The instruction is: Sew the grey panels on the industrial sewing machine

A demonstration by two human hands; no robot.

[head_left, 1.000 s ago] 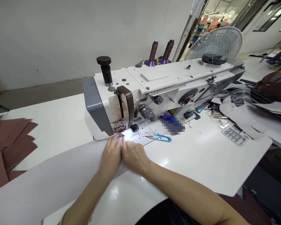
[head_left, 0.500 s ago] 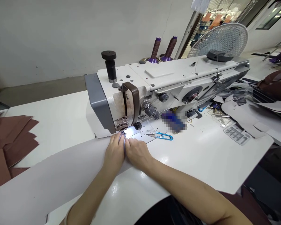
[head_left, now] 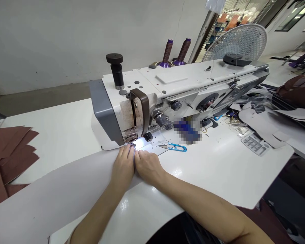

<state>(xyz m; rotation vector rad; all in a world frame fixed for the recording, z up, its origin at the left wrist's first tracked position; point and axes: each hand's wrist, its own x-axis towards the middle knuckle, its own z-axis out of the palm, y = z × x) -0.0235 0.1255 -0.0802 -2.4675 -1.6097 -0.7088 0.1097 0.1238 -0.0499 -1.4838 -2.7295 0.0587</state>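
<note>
A white sewing machine (head_left: 142, 84) stands across the table, its lamp lighting the needle area. A long, pale grey sheet of material (head_left: 73, 186) runs from the lower left up to the needle. My left hand (head_left: 123, 166) lies over the sheet's right edge just in front of the presser foot, fingers bent down and close together, gripping it. Right beside it, my right hand (head_left: 148, 166) is closed, thumb and fingers pinching at the same edge. My fingers hide the held edge and most of the presser foot. Thread snips (head_left: 176, 147) with blue handles lie right of the hands.
Brown cut pieces (head_left: 15, 149) are piled at the far left. Two cones of brown thread (head_left: 168, 52) stand behind the machine, near a fan (head_left: 240, 44). To the right lie pale scraps (head_left: 256, 122) and a flat panel with a grid of marks (head_left: 255, 144).
The whole view has shifted slightly, so things appear a little further left. Both hands keep their hold on the sheet beside the needle; no clear movement of the sheet shows.
</note>
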